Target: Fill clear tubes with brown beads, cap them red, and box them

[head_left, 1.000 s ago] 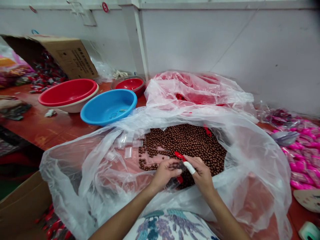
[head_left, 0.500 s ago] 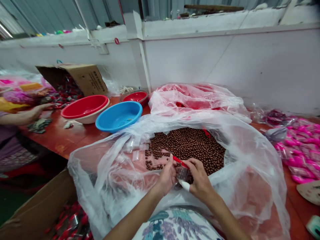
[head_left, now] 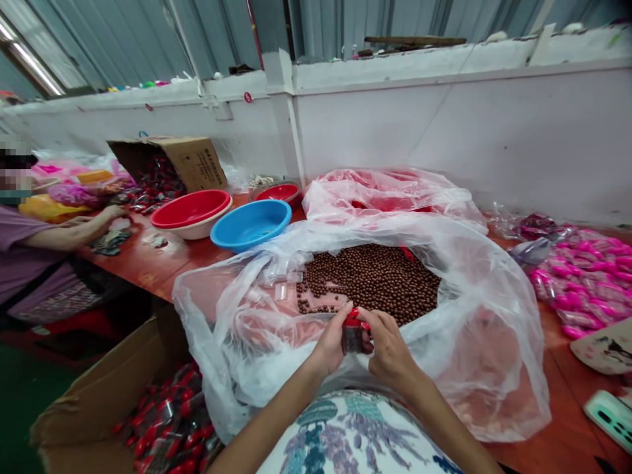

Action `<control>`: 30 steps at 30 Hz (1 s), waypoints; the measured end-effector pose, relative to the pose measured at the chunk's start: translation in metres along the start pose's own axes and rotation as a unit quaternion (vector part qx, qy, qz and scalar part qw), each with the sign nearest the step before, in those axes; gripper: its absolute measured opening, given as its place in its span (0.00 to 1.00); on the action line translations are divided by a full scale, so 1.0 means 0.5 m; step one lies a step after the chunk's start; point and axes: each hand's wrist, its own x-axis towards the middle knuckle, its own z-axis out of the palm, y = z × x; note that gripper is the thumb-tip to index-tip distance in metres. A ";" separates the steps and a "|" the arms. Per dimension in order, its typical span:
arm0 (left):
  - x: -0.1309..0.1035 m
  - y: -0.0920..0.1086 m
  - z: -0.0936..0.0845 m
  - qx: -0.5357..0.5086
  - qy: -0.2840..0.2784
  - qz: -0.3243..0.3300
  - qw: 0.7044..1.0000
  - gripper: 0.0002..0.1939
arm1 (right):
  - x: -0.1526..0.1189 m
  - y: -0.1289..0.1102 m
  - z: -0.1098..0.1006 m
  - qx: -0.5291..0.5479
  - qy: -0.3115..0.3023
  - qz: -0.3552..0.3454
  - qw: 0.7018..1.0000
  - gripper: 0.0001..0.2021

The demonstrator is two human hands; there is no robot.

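Observation:
A small clear container with a red top (head_left: 352,334) is held upright between my two hands, close to my body. My left hand (head_left: 332,341) is closed round its left side. The fingers of my right hand (head_left: 390,342) pinch its right side near the red part. Just beyond them, many brown beads (head_left: 380,280) lie heaped in an opened clear plastic bag (head_left: 484,289). Small clear plastic pieces (head_left: 281,291) lie left of the beads. A red piece (head_left: 407,253) rests at the back of the heap.
Blue basin (head_left: 251,225) and red basin (head_left: 191,209) stand back left. A cardboard box (head_left: 99,388) of red-topped containers is at lower left. Pink packets (head_left: 592,276) and a phone (head_left: 612,418) lie right. Another person (head_left: 44,257) works at far left.
The red part, earlier slanting between my hands, now sits on top of the clear container, which is more upright. The view has shifted left, showing more of the lower-left box and the other person.

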 end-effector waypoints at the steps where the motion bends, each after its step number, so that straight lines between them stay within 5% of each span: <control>1: -0.002 0.001 0.001 -0.004 -0.007 0.002 1.000 0.20 | 0.000 -0.001 0.000 0.000 0.002 0.002 1.000 0.46; 5: 0.001 0.010 -0.001 -0.011 -0.021 0.013 1.000 0.20 | 0.008 -0.006 -0.001 0.009 -0.006 0.019 1.000 0.48; 13: 0.020 0.035 0.008 -0.084 -0.064 -0.100 0.989 0.24 | 0.044 -0.029 -0.029 0.104 -0.008 0.115 0.988 0.43; 21: 0.003 0.048 0.041 -0.096 -0.072 -0.084 0.989 0.24 | 0.053 -0.037 -0.061 0.101 -0.002 0.101 0.990 0.41; 30: 0.013 0.079 0.067 -0.085 -0.050 -0.110 0.989 0.24 | 0.068 -0.013 -0.055 0.202 0.010 0.181 0.962 0.45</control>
